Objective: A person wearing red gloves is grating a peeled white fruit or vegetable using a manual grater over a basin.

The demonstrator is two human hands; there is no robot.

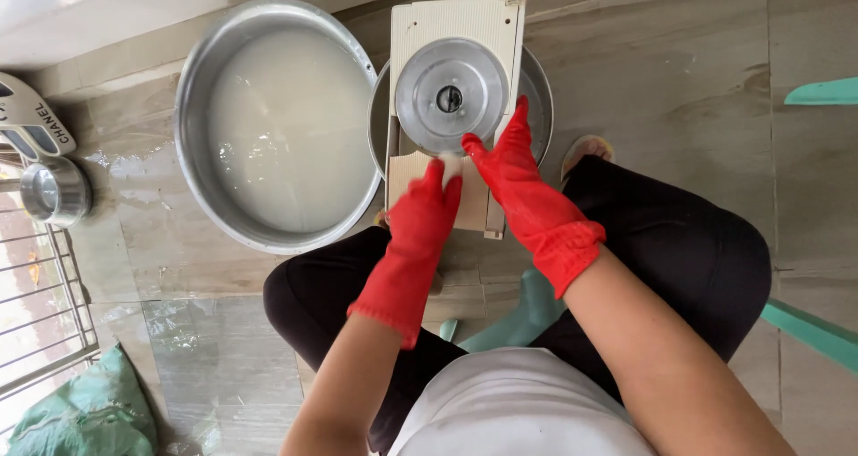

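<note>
I judge I'm mid-slicing: my gloved left hand (427, 208) pinches a small white piece (450, 165) against the slicer board (456, 27) just below its round steel blade (451, 94), my right hand (509, 166)'s fingers together steadying the board's edge.

Glossy rubber gloves (536, 206); shiny metal basin (201, 90); matt plastic slicer (447, 18).
</note>
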